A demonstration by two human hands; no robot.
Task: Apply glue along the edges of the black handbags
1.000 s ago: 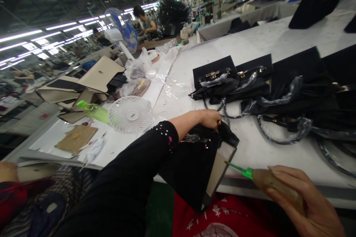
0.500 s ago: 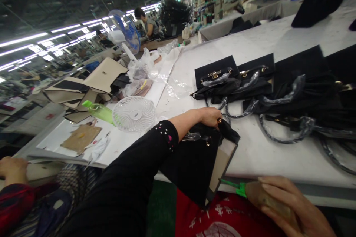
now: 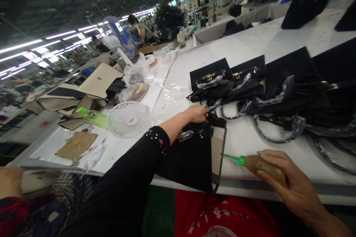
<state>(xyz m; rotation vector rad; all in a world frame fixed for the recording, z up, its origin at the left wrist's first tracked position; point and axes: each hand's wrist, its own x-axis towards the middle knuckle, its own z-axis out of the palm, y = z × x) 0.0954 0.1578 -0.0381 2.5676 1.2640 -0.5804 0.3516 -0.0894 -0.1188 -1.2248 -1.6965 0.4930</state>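
My left hand [image 3: 197, 114] is closed on the top edge of a black handbag [image 3: 191, 157] that lies at the near edge of the white table [image 3: 250, 48]. A tan lining panel [image 3: 216, 153] shows along the bag's right side. My right hand [image 3: 289, 183] grips a small brownish bottle [image 3: 264, 166] with a green pointed nozzle [image 3: 233, 158]. The nozzle tip sits close to the tan panel's right edge.
A row of black handbags [image 3: 261, 81] with plastic-wrapped handles lies across the table to the right. A small white fan [image 3: 129, 119], a green bottle [image 3: 91, 116] and tan cut panels [image 3: 97, 77] are to the left. Another person's hand [image 3: 9, 182] rests at lower left.
The bag has been drawn further onto the table and now lies flatter. My right hand with the bottle rose from below the table edge, bringing the nozzle up beside the tan panel.
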